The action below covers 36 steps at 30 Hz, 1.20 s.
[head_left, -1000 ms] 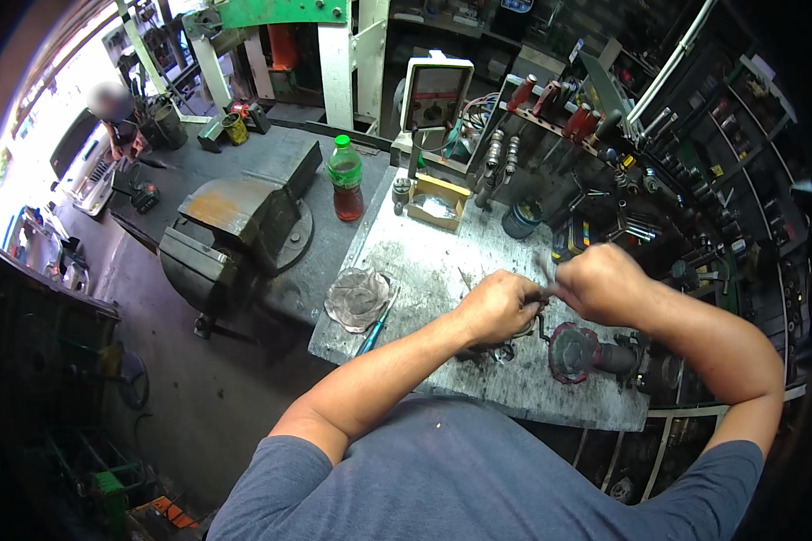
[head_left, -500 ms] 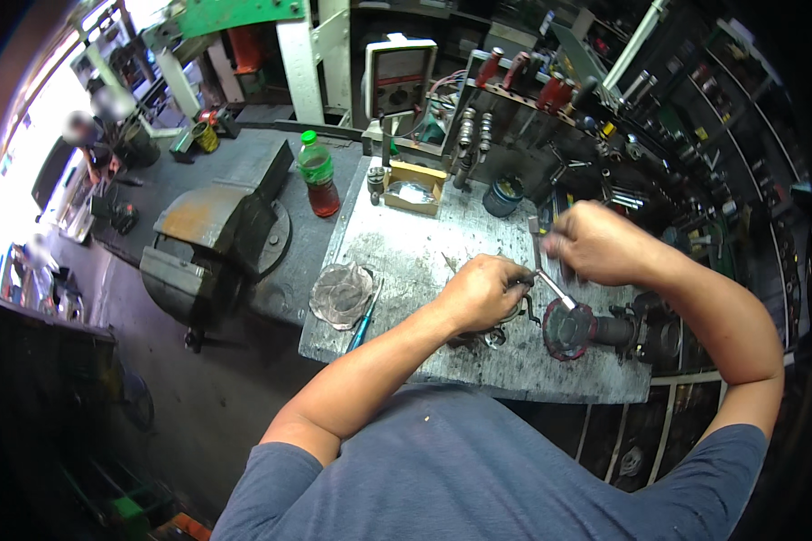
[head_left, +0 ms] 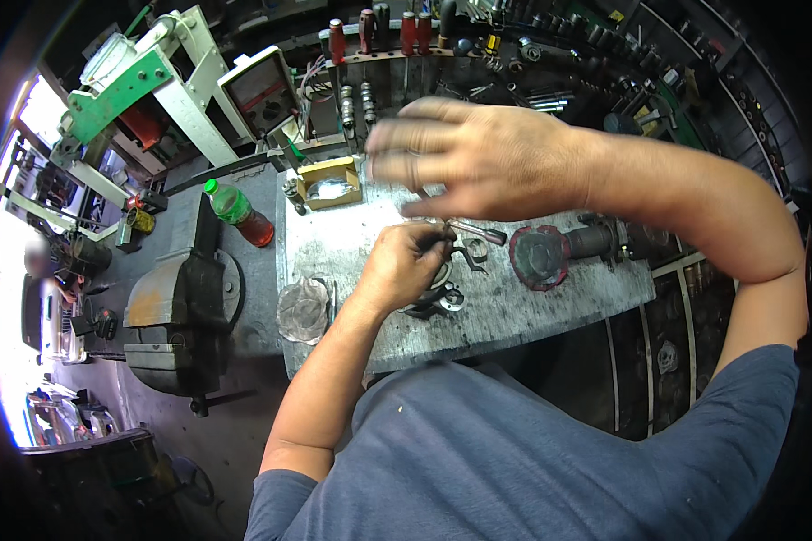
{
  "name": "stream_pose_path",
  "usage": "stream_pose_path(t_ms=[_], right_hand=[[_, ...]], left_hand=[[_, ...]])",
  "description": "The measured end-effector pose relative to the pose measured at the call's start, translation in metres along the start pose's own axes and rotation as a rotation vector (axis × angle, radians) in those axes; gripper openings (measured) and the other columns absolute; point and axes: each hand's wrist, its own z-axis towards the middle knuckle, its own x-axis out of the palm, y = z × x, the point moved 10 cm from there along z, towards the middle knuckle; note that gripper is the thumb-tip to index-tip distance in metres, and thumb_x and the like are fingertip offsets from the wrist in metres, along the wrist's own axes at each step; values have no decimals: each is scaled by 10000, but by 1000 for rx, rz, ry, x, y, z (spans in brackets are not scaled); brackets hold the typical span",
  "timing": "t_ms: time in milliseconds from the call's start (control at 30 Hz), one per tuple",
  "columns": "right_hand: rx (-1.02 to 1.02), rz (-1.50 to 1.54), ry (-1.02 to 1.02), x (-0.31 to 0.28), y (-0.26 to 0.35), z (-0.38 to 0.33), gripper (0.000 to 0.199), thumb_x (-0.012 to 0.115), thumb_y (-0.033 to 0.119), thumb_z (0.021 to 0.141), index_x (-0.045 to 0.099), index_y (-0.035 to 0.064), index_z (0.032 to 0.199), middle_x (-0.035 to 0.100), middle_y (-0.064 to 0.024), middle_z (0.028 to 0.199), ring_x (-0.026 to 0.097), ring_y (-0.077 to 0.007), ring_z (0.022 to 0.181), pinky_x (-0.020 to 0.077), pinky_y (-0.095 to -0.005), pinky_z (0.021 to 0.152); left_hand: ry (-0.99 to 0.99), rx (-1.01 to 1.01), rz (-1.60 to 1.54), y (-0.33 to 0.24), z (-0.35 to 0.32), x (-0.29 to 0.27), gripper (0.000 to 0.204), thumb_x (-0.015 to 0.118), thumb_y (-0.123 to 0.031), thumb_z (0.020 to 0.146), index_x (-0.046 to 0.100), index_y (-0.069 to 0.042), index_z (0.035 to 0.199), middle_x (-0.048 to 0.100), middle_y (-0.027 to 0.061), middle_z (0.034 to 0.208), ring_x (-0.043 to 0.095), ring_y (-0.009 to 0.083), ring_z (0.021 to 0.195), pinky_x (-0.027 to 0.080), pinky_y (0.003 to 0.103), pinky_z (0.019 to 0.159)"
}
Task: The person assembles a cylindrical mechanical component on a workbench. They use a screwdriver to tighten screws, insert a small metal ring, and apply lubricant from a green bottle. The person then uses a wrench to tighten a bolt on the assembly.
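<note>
Two bare hands work over a scuffed grey metal workbench [head_left: 514, 316]. The left hand [head_left: 404, 266] is curled shut around a small dark metal part [head_left: 449, 236] at its fingertips, just above a ring-shaped metal piece [head_left: 438, 302] that lies flat on the bench under the palm. The right hand [head_left: 478, 158] hovers higher, blurred, its fingers spread wide and holding nothing that can be made out; a thin metal rod [head_left: 474, 230] with a dark tip sits just below it, between the two hands, and whether either hand touches it cannot be told. To the right of the left hand a dark motor housing with a round reddish flange [head_left: 539, 257] lies on its side on the bench. Near the bench's back edge stands a small yellow open box [head_left: 331, 180] with pale contents. On the bench's left part rests a crumpled clear plastic bag [head_left: 302, 311]. Beside the bench, on a lower dark table, a plastic bottle with a green cap and label and red liquid [head_left: 239, 214] lies tilted, near a heavy grey bench vise [head_left: 176, 316]. Behind stand a white-cased meter with a reddish square face [head_left: 260, 90] and a row of red-handled screwdrivers [head_left: 370, 32] in a rack.
</note>
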Motion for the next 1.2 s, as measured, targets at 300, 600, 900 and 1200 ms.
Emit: stream_pose_path(t_ms=[300,600,900,1200], right_hand=[[862,872,522,81,-30,-18,372,658,278,1114,803,-57,1040,781,-274,880,789,-443,880,617,-518,826],[32,170,585,53,7,3,210,743,250,973,841,66,948,850,-135,1048,811,-298,1134,589,-476,1095],[509,515,322,59,-1,0,326,704,255,1025,778,-46,923,779,-252,814,810,-400,828,630,-526,758],[232,-85,19,17,-34,1,347,676,287,1078,747,141,1384,620,-177,1607,563,-313,1532,477,-518,1260]], left_hand=[[-126,35,34,-5,-8,-3,207,755,-99,988,830,11,1146,818,235,1015,820,369,968,624,429,887],[-70,33,8,0,-6,1,197,756,-144,1006,837,-6,1121,817,223,989,817,345,903,616,422,820],[-108,-57,19,3,-10,0,143,746,-112,991,801,18,971,800,191,875,789,284,790,596,434,750],[-2,-80,-108,19,0,7,205,781,-123,1009,813,-5,1174,845,145,1031,792,206,969,609,373,903]])
